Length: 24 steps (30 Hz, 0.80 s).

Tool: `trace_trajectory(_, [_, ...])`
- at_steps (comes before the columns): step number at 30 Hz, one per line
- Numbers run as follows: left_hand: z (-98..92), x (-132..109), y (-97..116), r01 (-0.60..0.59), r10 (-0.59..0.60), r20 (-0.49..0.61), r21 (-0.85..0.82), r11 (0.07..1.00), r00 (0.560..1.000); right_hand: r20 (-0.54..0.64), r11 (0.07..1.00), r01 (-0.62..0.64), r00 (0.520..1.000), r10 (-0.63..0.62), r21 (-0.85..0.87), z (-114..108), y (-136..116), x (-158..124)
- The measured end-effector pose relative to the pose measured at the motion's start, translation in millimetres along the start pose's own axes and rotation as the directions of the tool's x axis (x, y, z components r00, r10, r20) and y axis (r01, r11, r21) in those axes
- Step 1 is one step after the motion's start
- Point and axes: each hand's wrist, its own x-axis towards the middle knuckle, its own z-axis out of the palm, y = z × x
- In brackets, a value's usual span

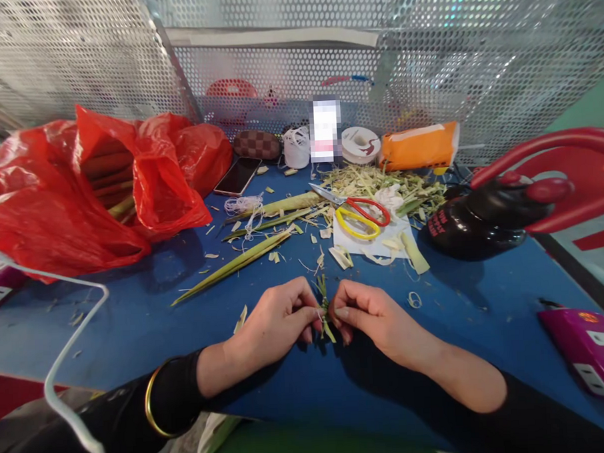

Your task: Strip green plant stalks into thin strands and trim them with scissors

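Note:
Just above the blue table point(299, 383), a small bundle of green plant strips point(327, 329) is between my two hands. My left hand point(283, 314) pinches it from the left, thumb against fingertips. From the right, my right hand point(373, 313) pinches at the same bundle with thumb and forefinger. Beyond the hands, scissors point(355, 214) with one red and one yellow handle lie on a white paper point(340, 243). A long green leaf stalk point(233, 264) lies to the left, and a tangle of white string point(243, 203) is behind it.
Red plastic bags point(56, 210) of stalks fill the left. At the back are a phone point(238, 176), a white spool point(361, 146), an orange packet point(418, 146) and trimmings point(370, 180). A black bottle point(476, 222) and purple power strip point(588, 351) stand right; a white cable point(71, 343) crosses left.

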Motion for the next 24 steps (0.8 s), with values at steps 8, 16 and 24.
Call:
trace_trajectory(8, [-0.1,3.6,6.1,0.094,-0.092,0.017,-0.115,0.989,0.996,0.018,0.999,0.048,0.999,-0.048,0.005,-2.7,3.8,2.0])
trace_trajectory(16, [2.7,5.6,15.2,0.178,-0.181,-0.015,-0.109,0.978,0.983,-0.052,0.936,0.245,0.963,-0.266,-0.254,-5.8,-0.9,-0.6])
trace_trajectory(24, [1.3,6.3,13.2,0.141,-0.143,0.032,0.045,0.989,0.989,-0.105,0.937,0.214,0.962,-0.251,-0.275,-2.1,2.2,2.3])
